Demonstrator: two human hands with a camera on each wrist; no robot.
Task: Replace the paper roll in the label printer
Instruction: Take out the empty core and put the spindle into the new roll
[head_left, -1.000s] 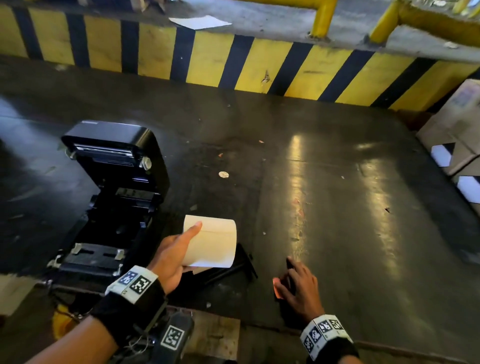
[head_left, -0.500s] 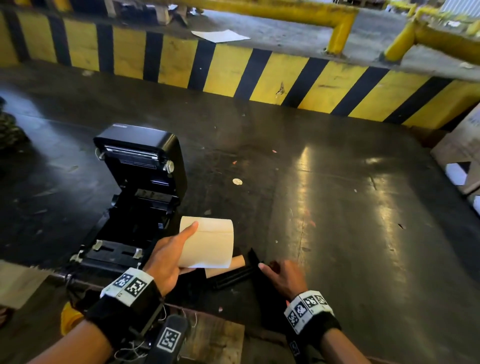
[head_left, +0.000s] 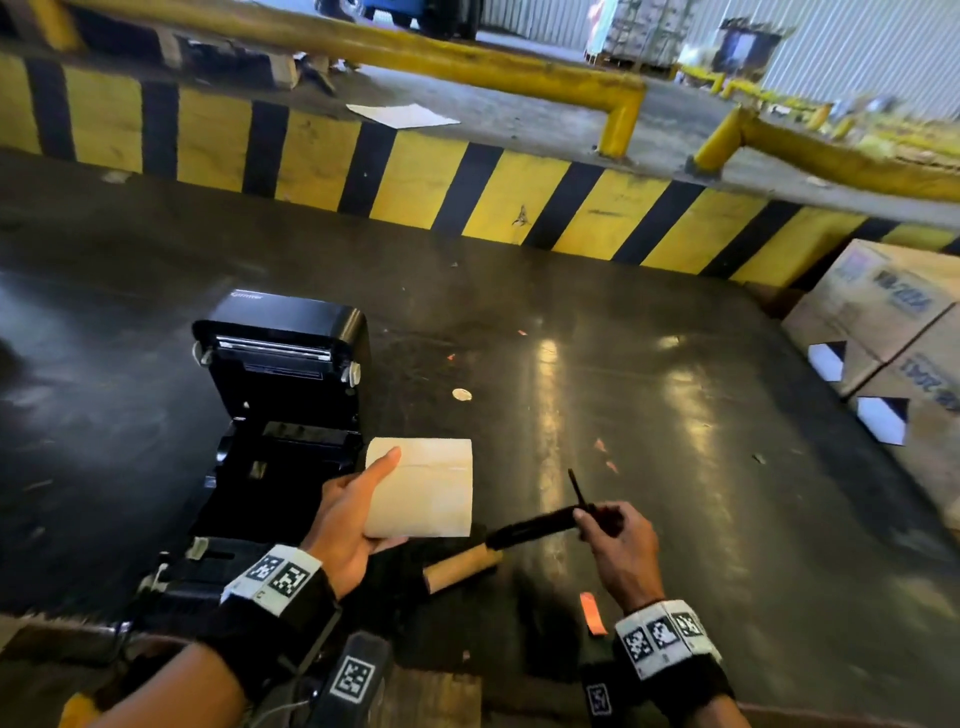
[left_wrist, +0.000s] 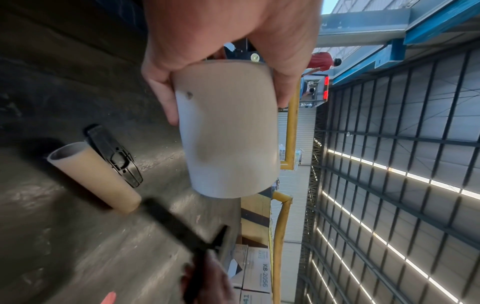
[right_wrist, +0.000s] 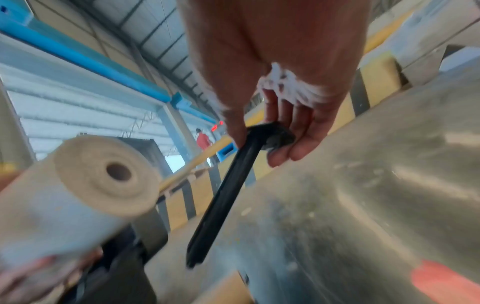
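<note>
The black label printer (head_left: 283, 415) stands at the left with its lid raised and its bay showing. My left hand (head_left: 353, 514) grips a full cream paper roll (head_left: 423, 488) just right of the printer; the roll (left_wrist: 226, 131) fills the left wrist view, and its hollow core (right_wrist: 119, 171) faces the right wrist camera. My right hand (head_left: 618, 540) holds a black spindle rod (head_left: 540, 525) by its flanged end, with the rod (right_wrist: 223, 197) pointing toward the roll. An empty brown cardboard core (head_left: 465, 566) lies on the dark surface below the roll, beside a loose black flange piece (left_wrist: 114, 156).
A yellow-and-black striped kerb (head_left: 467, 192) bounds the dark shiny floor surface (head_left: 675, 467) at the back. Cardboard boxes (head_left: 893, 332) are stacked at the right. An orange scrap (head_left: 592, 613) lies near my right wrist. A person in red (right_wrist: 203, 138) stands far off.
My right hand has picked the black spindle rod off the surface and lifted it toward the roll. The left hand keeps holding the roll. The head view has tilted upward.
</note>
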